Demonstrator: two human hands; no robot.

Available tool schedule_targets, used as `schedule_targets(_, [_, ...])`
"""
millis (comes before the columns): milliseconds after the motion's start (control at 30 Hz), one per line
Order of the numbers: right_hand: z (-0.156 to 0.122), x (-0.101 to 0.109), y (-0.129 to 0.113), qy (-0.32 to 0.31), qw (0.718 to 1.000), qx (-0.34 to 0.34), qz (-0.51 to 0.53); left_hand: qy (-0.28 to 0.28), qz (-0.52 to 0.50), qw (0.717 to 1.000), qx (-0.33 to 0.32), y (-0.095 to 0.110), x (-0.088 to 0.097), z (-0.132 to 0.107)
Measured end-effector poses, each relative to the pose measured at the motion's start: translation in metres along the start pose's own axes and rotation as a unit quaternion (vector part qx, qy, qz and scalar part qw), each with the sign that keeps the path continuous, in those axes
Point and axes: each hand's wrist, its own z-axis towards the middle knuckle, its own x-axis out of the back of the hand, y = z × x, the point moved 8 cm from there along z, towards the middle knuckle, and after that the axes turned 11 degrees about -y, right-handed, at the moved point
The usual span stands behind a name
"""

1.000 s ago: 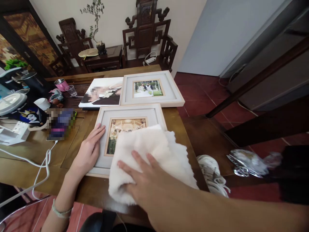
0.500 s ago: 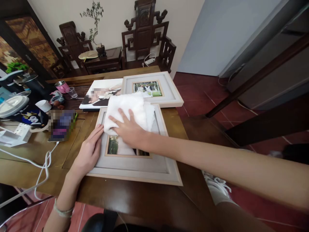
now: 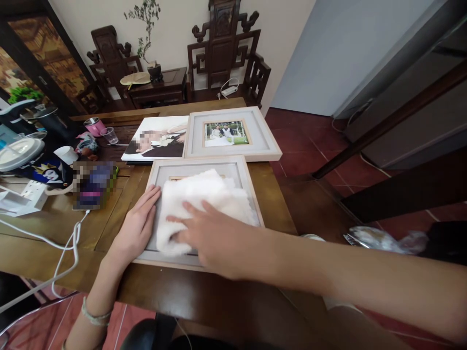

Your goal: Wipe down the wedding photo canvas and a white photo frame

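Note:
A pale wooden picture frame [image 3: 255, 204] lies flat on the table before me. Over its glass is a folded, fluffy white cloth [image 3: 204, 194], which hides most of the picture inside. My right hand [image 3: 207, 233] presses on this cloth, fingers apart on top and the thumb tucked by its near fold. On the frame's left edge rests my left hand [image 3: 140, 221], its fingers stretched out and holding nothing. Just behind lies a second picture frame [image 3: 264, 133] with a wedding photo, and beside it a print of a person in a dark suit [image 3: 164, 138].
At the left stand a dark mug with a white lid [image 3: 24, 150], a phone [image 3: 95, 187] on a white cable [image 3: 75, 243], a power strip [image 3: 27, 199], a pink cup [image 3: 94, 126] and a clear plastic cup [image 3: 109, 136]. Carved chairs [image 3: 222, 48] stand beyond the table.
My right hand has slid the white cloth toward me, from the frame's far part down over the picture. The far frame's photo is now uncovered. My left hand has stayed put.

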Motion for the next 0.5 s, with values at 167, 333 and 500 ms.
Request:
schedule_targets(167, [0.046, 0.023, 0.044, 0.112, 0.982, -0.092, -0.117, 0.030, 0.004, 0.999, -0.019, 0.004, 0.006, -0.003])
schedule_targets(333, [0.068, 0.033, 0.042, 0.153, 0.973, -0.090, -0.145, 0.033, -0.011, 0.999, -0.021, 0.001, 0.006, -0.004])
schedule_targets(500, [0.043, 0.010, 0.001, 0.113, 0.986, 0.011, -0.123, 0.038, -0.051, 0.998, -0.021, -0.002, 0.006, -0.006])
